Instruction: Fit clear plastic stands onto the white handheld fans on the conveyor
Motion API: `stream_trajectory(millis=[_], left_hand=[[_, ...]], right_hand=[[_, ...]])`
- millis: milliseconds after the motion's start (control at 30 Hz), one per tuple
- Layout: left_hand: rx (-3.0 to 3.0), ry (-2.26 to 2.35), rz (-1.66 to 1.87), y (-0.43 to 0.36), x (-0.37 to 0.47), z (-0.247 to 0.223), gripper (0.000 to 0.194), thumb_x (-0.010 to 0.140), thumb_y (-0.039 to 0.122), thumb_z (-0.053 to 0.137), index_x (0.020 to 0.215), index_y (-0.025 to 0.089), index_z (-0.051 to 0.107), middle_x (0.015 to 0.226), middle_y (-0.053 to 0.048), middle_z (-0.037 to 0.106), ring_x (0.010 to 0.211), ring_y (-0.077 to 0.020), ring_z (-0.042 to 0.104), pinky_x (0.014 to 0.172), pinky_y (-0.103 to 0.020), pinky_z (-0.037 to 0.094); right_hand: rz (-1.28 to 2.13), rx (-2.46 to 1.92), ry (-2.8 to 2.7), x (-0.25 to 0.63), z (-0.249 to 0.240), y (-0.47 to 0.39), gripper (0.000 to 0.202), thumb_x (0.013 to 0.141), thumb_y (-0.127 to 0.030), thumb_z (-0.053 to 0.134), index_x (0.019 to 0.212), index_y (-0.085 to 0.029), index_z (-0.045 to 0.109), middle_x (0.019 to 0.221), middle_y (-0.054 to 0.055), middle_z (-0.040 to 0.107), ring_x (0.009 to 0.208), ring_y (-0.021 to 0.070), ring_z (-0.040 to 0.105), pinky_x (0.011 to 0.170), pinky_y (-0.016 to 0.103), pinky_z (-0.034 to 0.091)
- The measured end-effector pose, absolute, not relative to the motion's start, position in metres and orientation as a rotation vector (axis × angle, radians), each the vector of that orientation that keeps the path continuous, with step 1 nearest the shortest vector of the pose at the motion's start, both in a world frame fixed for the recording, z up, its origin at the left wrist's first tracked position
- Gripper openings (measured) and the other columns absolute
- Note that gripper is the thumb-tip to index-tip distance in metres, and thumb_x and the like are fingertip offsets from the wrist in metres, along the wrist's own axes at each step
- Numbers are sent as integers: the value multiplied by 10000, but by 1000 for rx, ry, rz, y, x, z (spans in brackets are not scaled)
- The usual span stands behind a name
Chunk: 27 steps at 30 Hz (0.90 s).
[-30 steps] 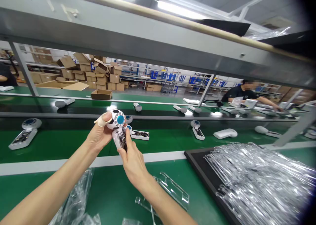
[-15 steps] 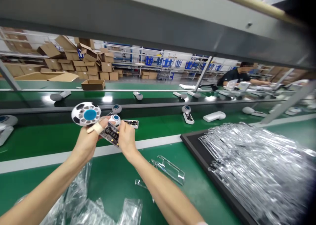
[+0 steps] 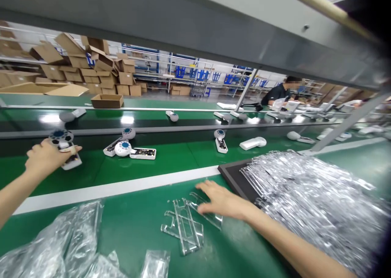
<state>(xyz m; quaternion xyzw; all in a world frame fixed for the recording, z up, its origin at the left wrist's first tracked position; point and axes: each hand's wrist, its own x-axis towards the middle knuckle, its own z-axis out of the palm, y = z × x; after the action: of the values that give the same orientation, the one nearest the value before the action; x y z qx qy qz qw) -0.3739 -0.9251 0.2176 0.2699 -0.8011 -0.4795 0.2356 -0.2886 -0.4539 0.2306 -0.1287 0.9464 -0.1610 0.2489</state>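
On the left, my left hand (image 3: 47,159) is closed around a white handheld device (image 3: 71,163) with a round football-patterned head, a blue centre and a bare circuit board in its handle. A tan band wraps one digit of that hand. The device is at the green conveyor belt; whether it rests there is unclear. My right hand (image 3: 224,200) is open, fingers apart, over a clear plastic piece (image 3: 210,217) on the bench. It partly covers that piece. Beside it, more clear plastic frames (image 3: 186,227) lie crossed over one another.
A black tray (image 3: 235,184) heaped with clear plastic pieces (image 3: 311,204) stands at right. Clear plastic bags (image 3: 73,237) lie front left. Similar devices (image 3: 143,153) sit along the belt. A metal beam (image 3: 183,29) crosses overhead. Across the line, a person (image 3: 276,95) sits.
My left hand has moved left with the football-patterned device. My right hand has let go of it and moved right and down, opening over the clear plastic pieces.
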Motion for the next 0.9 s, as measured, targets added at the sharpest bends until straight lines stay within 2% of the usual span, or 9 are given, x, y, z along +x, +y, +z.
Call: stream_trajectory(millis=[100,167,267,333,400,533,633,733,900], left_hand=[[791,-2523,-956,-897,-380,212,512,435,523,805,729,216,520,706,-114,638,952,-512,604,580,-529,547],[789,-2695,-1265,-863,-392,203,528,525,582,750,807,171,574,660,-116,634,750,-452,662,517,-496,543],[897,-2501,-1637,-825,-417,188,657,610,539,732,1067,112,530,715,-143,646,519,-331,648,440,-437,524],[933,-2340,-1726,-815,-429,181,738,649,463,728,1211,93,426,789,-159,645,497,-275,636,454,-422,531],[871,-2231,-1751,-814,-433,179,734,673,397,716,1257,107,381,870,-152,641,546,-224,640,507,-385,551],[592,-2025,-1717,-803,-419,193,682,614,386,754,1195,186,459,990,-82,620,710,-167,630,601,-277,543],[300,-1982,-1767,-774,-400,217,559,570,445,764,1008,161,564,860,-43,616,688,-165,591,562,-250,493],[206,-1991,-1901,-739,-381,241,530,568,480,751,956,168,570,829,-24,599,674,-162,570,527,-246,459],[156,-1954,-1992,-710,-360,258,514,573,456,756,951,181,542,834,-12,563,681,-153,546,522,-250,457]], right_hand=[[-401,-331,2609,-267,211,-432,618,819,-323,547,1404,-171,418,1399,162,430,1356,334,324,1078,474,308],[-400,-391,2679,-260,199,-434,563,837,-260,489,1389,-168,436,1336,151,482,1290,299,413,1058,455,348],[-292,-526,2806,-257,185,-440,571,788,-145,471,1358,-102,468,1221,166,543,1156,291,499,1017,470,392],[-223,-565,2873,-257,178,-439,585,780,-117,459,1363,-70,460,1217,188,539,1142,321,494,999,523,394],[-287,-549,2898,-260,176,-436,564,809,-141,447,1368,-71,454,1193,186,544,1122,317,505,985,527,409],[-679,-520,2939,-277,194,-452,562,851,-216,439,1403,-118,401,1121,131,552,1071,245,531,962,429,463],[-882,-721,3036,-299,217,-498,567,851,-215,463,1404,-110,395,1116,123,535,1101,238,493,982,405,452],[-887,-831,3162,-318,229,-550,590,834,-200,508,1399,-70,397,1121,146,524,1083,264,470,967,427,460],[-842,-685,3332,-325,227,-592,570,858,-209,516,1393,-51,397,1135,174,526,1051,293,468,904,452,494]])
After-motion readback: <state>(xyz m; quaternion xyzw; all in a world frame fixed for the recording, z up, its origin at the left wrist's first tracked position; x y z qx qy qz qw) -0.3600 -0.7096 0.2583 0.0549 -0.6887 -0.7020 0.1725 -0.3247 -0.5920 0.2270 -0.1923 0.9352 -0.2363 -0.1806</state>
